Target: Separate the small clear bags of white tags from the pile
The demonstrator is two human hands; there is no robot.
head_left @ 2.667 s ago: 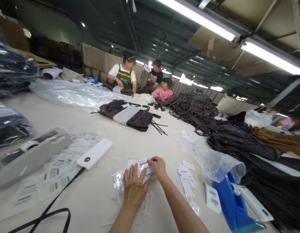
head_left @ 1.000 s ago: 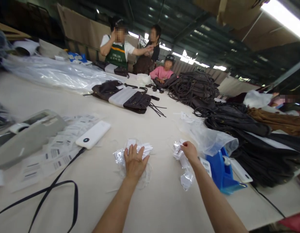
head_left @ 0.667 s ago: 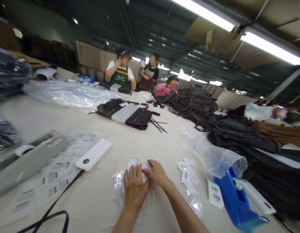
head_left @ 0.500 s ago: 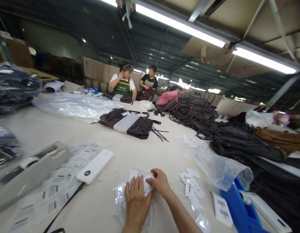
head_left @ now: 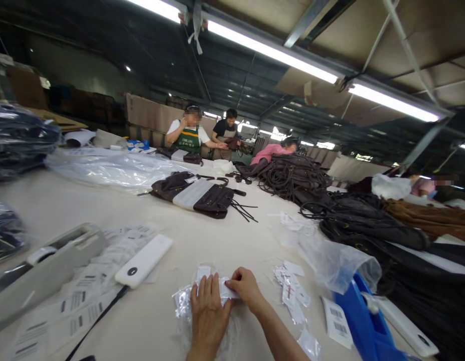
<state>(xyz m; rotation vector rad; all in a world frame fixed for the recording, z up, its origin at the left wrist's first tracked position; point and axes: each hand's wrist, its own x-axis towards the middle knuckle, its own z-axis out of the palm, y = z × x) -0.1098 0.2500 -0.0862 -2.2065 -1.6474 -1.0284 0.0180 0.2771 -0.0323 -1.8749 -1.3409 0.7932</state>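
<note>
White tags (head_left: 226, 290) on the tabletop (head_left: 160, 326), pinned under a flat left hand (head_left: 208, 313); the right hand (head_left: 248, 288) pinches one edge, thumb to finger. Likely feather-light, bendy, slick where plastic film (head_left: 184, 303) shines: edges look the best hold.

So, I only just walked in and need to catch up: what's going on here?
The person's left hand lies spread over a pile of white tags and clear plastic, while the right hand pinches a white tag at its edge. Another group of tags lies to the right, untouched. Farther off, a dark bag with a white band lies on the table, and co-workers are across from it.
</note>
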